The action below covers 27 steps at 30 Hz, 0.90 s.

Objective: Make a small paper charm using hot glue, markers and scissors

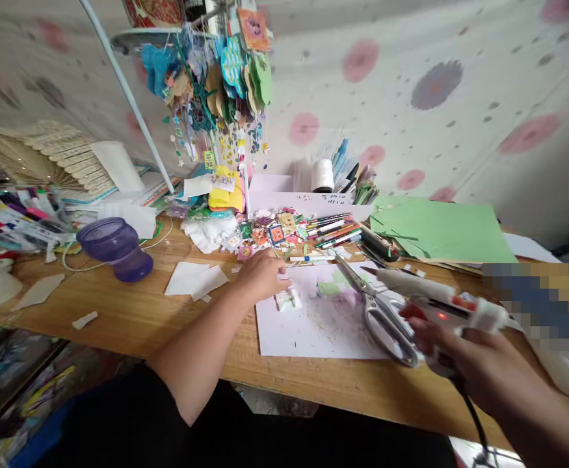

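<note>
My left hand [261, 275] rests on a white work sheet [313, 325], fingers curled and pinching a small white paper piece [287, 299] against it. My right hand [469, 354] is wrapped round the grip of a white hot glue gun [435, 300], its red light on and its nozzle pointing left toward the paper piece. Large silver scissors [382, 312] lie on the sheet between the two hands, just under the gun's nozzle.
A purple cup [116, 247] and loose white paper scraps [194, 279] lie left on the wooden table [132, 312]. Small colourful cut-outs [269, 234], coloured pencils [335, 229] and green paper sheets [440, 231] sit behind. A hanging mobile of paper shapes [216, 84] dangles above.
</note>
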Available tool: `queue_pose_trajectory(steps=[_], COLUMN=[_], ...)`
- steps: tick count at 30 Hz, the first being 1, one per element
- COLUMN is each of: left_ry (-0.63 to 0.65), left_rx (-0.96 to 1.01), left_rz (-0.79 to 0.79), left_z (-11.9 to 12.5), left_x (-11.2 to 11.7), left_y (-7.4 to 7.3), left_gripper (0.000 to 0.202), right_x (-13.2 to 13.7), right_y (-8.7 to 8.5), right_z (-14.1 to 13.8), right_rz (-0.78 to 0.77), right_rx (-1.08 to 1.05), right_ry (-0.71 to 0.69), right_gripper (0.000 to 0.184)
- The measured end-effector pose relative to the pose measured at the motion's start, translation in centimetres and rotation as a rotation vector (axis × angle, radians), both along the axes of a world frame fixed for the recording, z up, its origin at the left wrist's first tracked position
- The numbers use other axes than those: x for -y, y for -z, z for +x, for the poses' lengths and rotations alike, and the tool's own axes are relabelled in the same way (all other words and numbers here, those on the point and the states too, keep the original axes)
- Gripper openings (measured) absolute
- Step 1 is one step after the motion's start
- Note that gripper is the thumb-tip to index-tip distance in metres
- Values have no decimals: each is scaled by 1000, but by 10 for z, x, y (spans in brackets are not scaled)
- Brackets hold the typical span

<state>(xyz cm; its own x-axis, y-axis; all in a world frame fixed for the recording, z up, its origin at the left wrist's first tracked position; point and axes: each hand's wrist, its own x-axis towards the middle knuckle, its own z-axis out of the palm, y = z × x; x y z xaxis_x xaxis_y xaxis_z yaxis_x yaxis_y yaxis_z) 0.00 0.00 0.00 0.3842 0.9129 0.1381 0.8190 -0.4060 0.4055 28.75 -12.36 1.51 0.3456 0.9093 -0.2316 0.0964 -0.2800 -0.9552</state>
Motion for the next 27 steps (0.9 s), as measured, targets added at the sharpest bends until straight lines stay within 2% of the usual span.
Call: queue_pose_trajectory(steps=[6, 8, 11, 13, 15, 17, 18, 21, 27], left_ry=[46, 49, 6, -61, -102, -93, -73, -20, 6], left_rx=[68, 131, 257, 525, 952, 1349, 1465, 1632, 1662], left_rz=[-3, -7, -10, -86, -243, -419, -485, -618, -731], left_z=[10, 9, 5, 1, -1, 0, 1, 7, 13], left_x=[0, -2, -7, -11, -13, -12, -11, -5, 3], left_y=[4, 4, 1, -1, -4, -6, -7, -9, -12], left_gripper=[8, 7, 6, 15, 21, 26, 28, 28, 23], right_x=[-47, -59, -72, -76, -75, -72, -69, -62, -56], right_y=[-31, -32, -23, -12, -2, 3, 4, 2, -3], right_z=[-57, -66, -71, -72, -71, -70, -70, -72, -85], right_rz=[17, 64, 115, 176, 242, 230, 205, 219, 358], right_rx=[65, 51, 6, -24, -38, -15, 10, 91, 171], right_ry=[-253, -322, -327, -311, -335, -379, -394, -361, -237], right_gripper=[26, 26, 31, 33, 33, 34, 34, 33, 25])
